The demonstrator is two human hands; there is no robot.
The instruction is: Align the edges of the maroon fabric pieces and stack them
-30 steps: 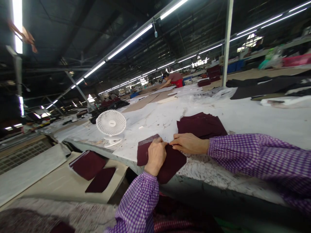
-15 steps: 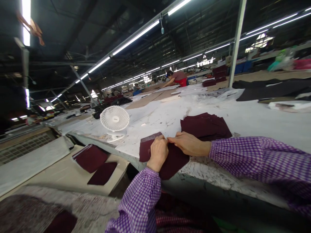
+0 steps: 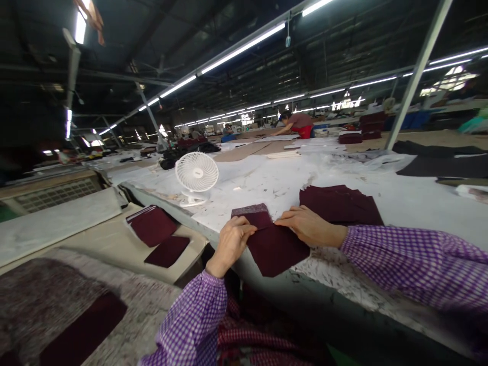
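Observation:
A maroon fabric piece (image 3: 278,252) lies at the table's front edge, its lower part hanging over. My left hand (image 3: 232,241) pinches the left end of its upper edge between thumb and fingers. At the right end of that same edge, my right hand (image 3: 310,226) has its fingertips closed on the cloth. Just beyond is another maroon piece with a speckled grey strip (image 3: 249,209) along its far side, partly covered by the front piece and my left fingers. A stack of maroon fabric pieces (image 3: 341,203) rests behind my right hand.
A small white fan (image 3: 197,173) stands left on the white-covered table (image 3: 263,178). Lower left, a beige surface (image 3: 110,239) holds more maroon pieces (image 3: 152,226). A speckled cloth (image 3: 152,300) is nearer me. A metal pole (image 3: 419,76) rises at right; a person (image 3: 299,124) bends over the far table.
My hands have spread apart along the cloth's upper edge, the left one moving left. More of the front piece and the grey-stripped piece shows. The view has shifted left.

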